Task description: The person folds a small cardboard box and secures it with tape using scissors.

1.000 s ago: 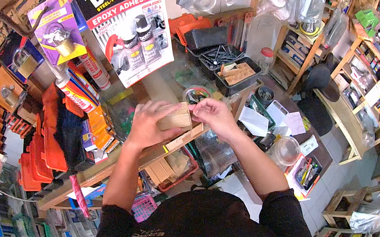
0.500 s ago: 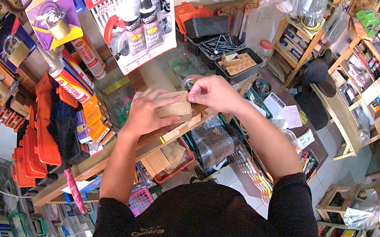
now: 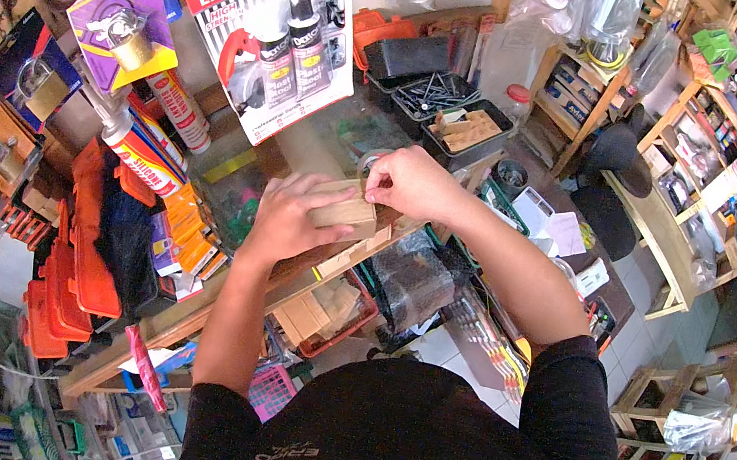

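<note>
Left hand point(image 3: 287, 216) fingers wrapped around small cardboard box point(image 3: 344, 213); right hand point(image 3: 411, 181) fingertips pinched closed at box's upper right edge

The left hand point(image 3: 292, 217) grips a small cardboard box point(image 3: 344, 211) over a cluttered shop counter point(image 3: 175, 319), while the right hand point(image 3: 411, 183) pinches the box's top edge beside a tape roll point(image 3: 371, 160).

I see glass counter point(image 3: 344, 142), wooden front edge; black trays point(image 3: 452, 117) at far right end, small cardboard box point(image 3: 347, 214) near front edge.
</note>
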`<state>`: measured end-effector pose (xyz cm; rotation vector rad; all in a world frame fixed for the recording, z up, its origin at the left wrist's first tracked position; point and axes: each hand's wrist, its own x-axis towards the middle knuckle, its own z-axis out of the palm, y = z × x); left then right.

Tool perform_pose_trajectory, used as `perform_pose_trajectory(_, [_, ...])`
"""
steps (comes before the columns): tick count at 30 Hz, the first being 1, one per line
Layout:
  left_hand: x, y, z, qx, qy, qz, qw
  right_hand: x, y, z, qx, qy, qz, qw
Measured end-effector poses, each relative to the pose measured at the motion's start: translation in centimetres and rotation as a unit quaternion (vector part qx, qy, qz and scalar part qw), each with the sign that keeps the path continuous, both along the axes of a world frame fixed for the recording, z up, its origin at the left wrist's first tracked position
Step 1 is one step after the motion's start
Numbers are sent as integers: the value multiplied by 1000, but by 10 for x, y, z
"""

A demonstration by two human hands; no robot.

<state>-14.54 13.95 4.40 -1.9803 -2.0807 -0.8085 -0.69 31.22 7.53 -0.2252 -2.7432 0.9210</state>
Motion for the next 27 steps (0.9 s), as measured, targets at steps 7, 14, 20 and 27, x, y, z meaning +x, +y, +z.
perform_pose_trajectory(7, [1, 0, 1, 1, 16, 9, 1000, -1, -4, -6, 19, 11, -13, 1000])
perform_pose_trajectory(14, [0, -1, 1, 12, 14, -4, 1000, -2, -7, -7, 28, 9, -32, 999])
perform_pose_trajectory(20, [1, 0, 0, 16, 19, -5, 1000, -4, -2, -22, -29, 56, -38, 997])
perform_pose_trajectory(27, [1, 1, 1, 12, 38, -5, 999, 0, -3, -27, -121, 88, -75, 986])
